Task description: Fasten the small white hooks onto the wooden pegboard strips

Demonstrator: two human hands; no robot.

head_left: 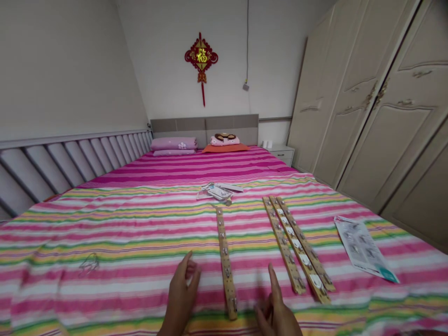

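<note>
A narrow wooden strip [224, 261] with a row of small metal fittings lies lengthwise on the striped cloth between my hands. My left hand [184, 287] is just left of it, apart from the wood, fingers loosely bent and nothing held. On the other side is my right hand [276, 303], its index finger stretched forward, the rest curled, nothing seen in it. Further right, three similar strips lie side by side: a left strip [285, 247], a middle strip [300, 249] carrying several white pieces, and a right strip [310, 247].
A clear plastic packet [219, 191] lies beyond the single strip. At the right is a flat packet [364, 247] with metal pieces inside. A thin wire-like tangle [90, 263] sits at the left. Bed rails [70, 163] run along the left; wardrobes [378, 116] stand at the right.
</note>
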